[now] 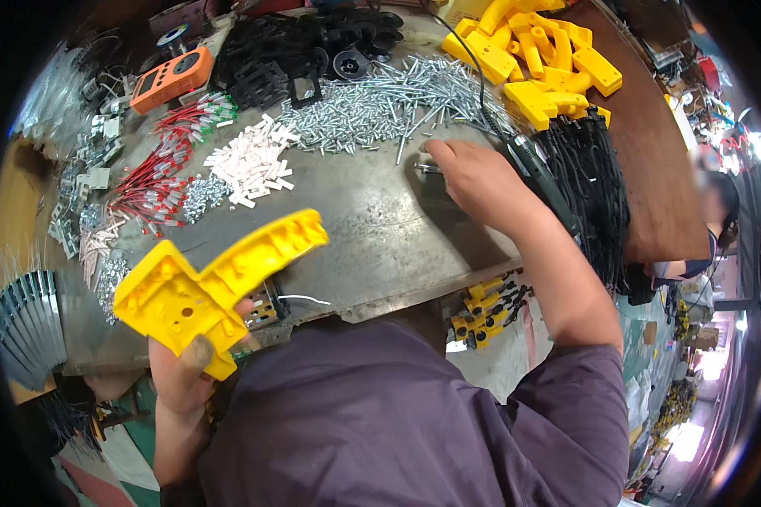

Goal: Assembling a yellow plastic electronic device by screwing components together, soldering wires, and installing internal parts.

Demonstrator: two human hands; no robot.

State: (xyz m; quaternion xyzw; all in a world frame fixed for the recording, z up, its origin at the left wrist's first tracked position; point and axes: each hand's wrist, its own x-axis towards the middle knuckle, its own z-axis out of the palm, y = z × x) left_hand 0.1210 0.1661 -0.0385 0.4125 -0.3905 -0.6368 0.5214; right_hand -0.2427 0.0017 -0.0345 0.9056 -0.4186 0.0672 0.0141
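My left hand (182,372) grips a yellow plastic housing half (186,311) at its lower end, the thumb pressed on its hollow inner side. The piece is held above the near left of the metal bench, with its curved handle part pointing up and right. My right hand (473,179) is over the bench with bent fingers closed together. Small silver screws (429,168) poke out at its fingertips; the rest of them is hidden by the hand. Just beyond it spreads a large heap of long silver screws (364,110).
Yellow housings (550,51) pile at the far right, beside black cables (588,177) and a dark green power screwdriver (541,173). White sleeves (252,160), red wired parts (154,182), an orange meter (173,80) and black plastic parts (266,55) lie left and far. A person (714,207) is at right.
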